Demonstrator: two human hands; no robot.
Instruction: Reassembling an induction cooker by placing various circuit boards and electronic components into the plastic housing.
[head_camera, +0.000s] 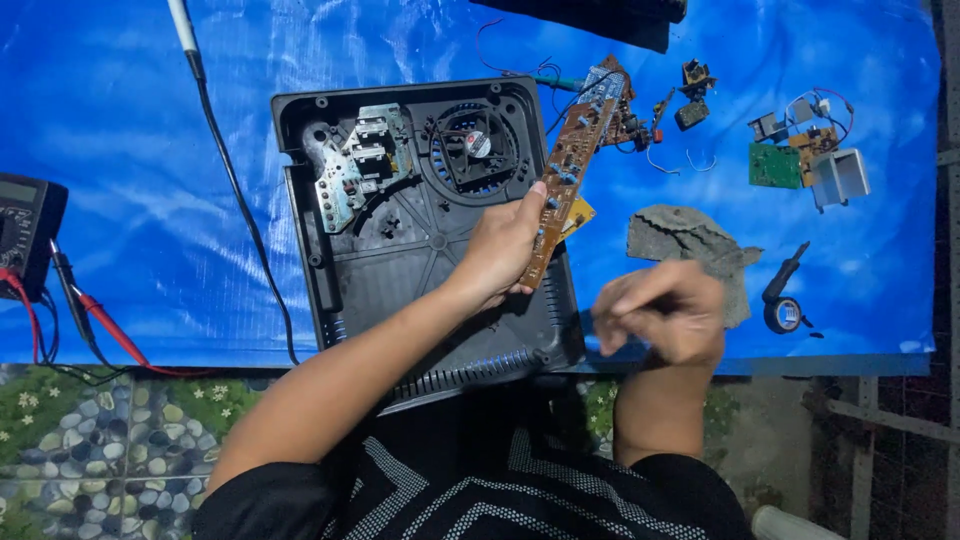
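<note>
Landmark: the open black appliance housing (400, 270) lying on the blue tarp (120, 150), everything below is placed off that.
Circuit board: long brown strip board (568, 165), held up tilted over the housing's right edge, top end pointing up and right toward the loose board with wires (620, 110) just past the housing's top right corner.
Left hand: left hand (505, 250) sits over the right half of the housing, forearm coming in from the lower left, fingers closed around the bottom end of the board, thumb along its edge.
Right hand: right hand (665, 310) hangs just off the housing's lower right corner, blurry, fingers curled in as if pinching, but I can't tell if anything is in them.
Doing it well: I'd say keep gripping by the edges only, off the solder side, and keep the trailing wires slack so nothing tears.
Inside the housing: cooling fan (472, 143) near the top, metal bracket (350, 165) top left.
Also around: multimeter (25, 230) well off to the left, grey pad (685, 245) and tape roll (783, 313) to the right.
</note>
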